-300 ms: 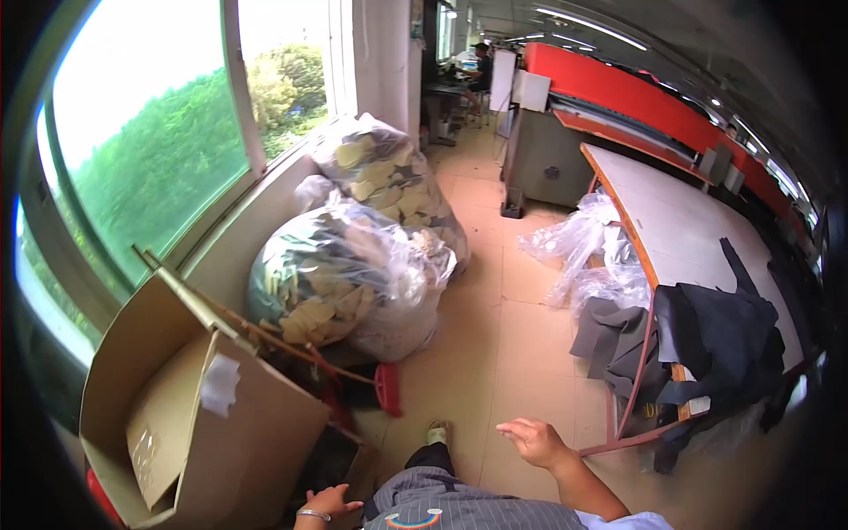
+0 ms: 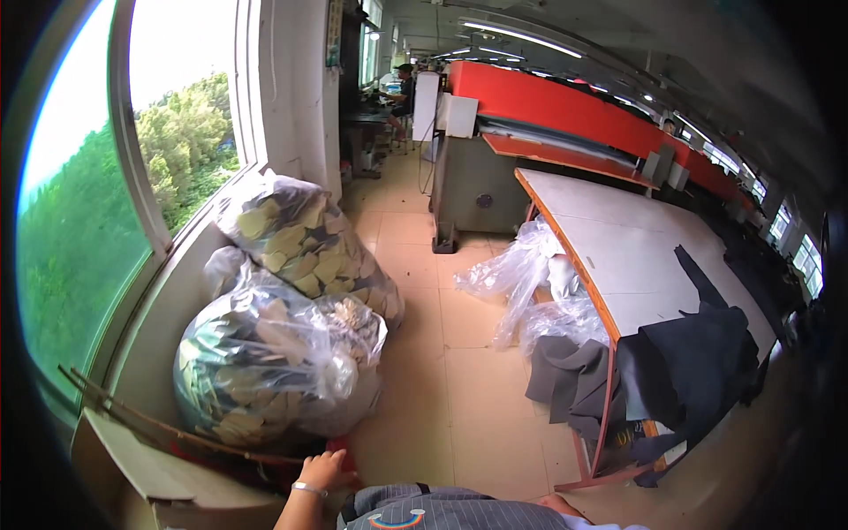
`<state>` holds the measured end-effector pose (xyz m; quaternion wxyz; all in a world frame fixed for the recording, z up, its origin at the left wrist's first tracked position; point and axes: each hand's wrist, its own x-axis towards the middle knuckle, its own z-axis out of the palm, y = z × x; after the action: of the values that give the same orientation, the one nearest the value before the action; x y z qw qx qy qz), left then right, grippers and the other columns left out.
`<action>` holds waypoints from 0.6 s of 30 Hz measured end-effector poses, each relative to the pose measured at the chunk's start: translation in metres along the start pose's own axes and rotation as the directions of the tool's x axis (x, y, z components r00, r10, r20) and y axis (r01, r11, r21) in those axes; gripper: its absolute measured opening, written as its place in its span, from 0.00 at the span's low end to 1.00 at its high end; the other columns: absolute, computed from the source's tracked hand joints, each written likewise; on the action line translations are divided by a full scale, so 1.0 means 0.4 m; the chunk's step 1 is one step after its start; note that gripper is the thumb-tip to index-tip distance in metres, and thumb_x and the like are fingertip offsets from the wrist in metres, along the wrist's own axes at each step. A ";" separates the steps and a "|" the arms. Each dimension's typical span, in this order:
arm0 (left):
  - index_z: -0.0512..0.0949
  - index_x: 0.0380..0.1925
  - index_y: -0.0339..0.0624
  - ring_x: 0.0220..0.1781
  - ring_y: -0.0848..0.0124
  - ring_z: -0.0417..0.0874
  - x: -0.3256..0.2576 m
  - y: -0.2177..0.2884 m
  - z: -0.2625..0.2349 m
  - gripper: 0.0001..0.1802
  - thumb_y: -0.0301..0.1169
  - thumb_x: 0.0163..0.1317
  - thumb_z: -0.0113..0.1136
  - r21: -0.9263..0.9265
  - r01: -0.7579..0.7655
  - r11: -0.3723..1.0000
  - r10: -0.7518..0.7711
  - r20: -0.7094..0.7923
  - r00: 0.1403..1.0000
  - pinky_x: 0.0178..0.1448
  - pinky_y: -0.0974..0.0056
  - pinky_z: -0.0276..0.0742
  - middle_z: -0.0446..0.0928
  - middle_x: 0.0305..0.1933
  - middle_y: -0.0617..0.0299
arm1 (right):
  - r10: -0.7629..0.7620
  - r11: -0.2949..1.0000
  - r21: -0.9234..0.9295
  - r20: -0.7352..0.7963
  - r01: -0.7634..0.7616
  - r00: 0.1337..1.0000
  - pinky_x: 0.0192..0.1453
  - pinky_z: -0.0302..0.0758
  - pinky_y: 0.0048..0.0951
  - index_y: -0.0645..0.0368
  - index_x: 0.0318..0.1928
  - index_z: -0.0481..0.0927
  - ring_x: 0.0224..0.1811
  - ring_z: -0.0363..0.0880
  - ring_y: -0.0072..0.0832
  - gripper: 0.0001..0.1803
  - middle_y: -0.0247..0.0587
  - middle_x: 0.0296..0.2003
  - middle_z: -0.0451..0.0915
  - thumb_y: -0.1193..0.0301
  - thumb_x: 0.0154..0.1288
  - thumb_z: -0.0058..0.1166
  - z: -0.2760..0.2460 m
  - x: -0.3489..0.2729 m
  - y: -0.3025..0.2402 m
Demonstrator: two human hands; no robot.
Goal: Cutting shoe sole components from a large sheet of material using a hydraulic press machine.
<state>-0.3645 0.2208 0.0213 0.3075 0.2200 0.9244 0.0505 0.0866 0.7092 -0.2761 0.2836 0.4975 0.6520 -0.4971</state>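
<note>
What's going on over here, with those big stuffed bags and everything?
Someone's left hand is down beside the end of a thin stick; whether it touches the stick isn't clear. Only a sliver of the right arm shows at the lower edge, so what that hand is doing can't be told. Two bulging clear bags sit ahead on the left, a cardboard box nearer. To the right, dark fabric drapes over a table.

The bare left hand (image 2: 325, 470), with a silver bracelet (image 2: 309, 488), is beside a long thin brown stick (image 2: 221, 450), contact unclear. Bulging clear plastic bags of scraps (image 2: 252, 362) stand below the white-framed window (image 2: 181, 132); dark cloth (image 2: 702, 358) drapes over a white-topped, orange-edged desk (image 2: 609, 234).
</note>
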 end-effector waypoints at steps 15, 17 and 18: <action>0.76 0.52 0.41 0.56 0.53 0.79 1.320 0.574 -0.430 0.24 0.45 0.63 0.57 -0.482 -0.293 0.826 0.387 0.105 0.916 0.57 0.56 0.76 0.78 0.53 0.48 | -0.283 0.731 -0.667 -0.105 0.144 0.953 0.43 0.78 0.35 0.52 0.41 0.85 0.37 0.84 0.30 0.10 0.44 0.31 0.85 0.67 0.59 0.59 -0.646 0.428 -0.691; 0.80 0.47 0.41 0.51 0.53 0.83 1.459 0.325 -0.225 0.21 0.45 0.66 0.51 0.163 -0.626 0.763 0.586 0.235 0.776 0.54 0.56 0.78 0.81 0.50 0.47 | -0.395 0.582 -0.780 -0.022 0.231 0.919 0.43 0.78 0.35 0.52 0.40 0.85 0.37 0.84 0.30 0.09 0.44 0.31 0.84 0.67 0.59 0.59 -0.747 0.558 -0.840; 0.81 0.47 0.43 0.54 0.53 0.81 1.481 0.265 -0.166 0.23 0.47 0.64 0.50 0.176 -0.315 0.933 0.225 0.400 0.889 0.57 0.56 0.77 0.80 0.51 0.47 | -0.426 0.514 -0.823 -0.002 0.240 0.905 0.44 0.78 0.35 0.52 0.40 0.85 0.37 0.84 0.30 0.09 0.44 0.30 0.84 0.67 0.59 0.59 -0.801 0.611 -0.912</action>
<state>-0.7868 0.5781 -0.2246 0.4389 0.3879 0.8083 -0.0598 -0.2968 1.0928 -0.2431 0.3081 0.2266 0.9137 -0.1374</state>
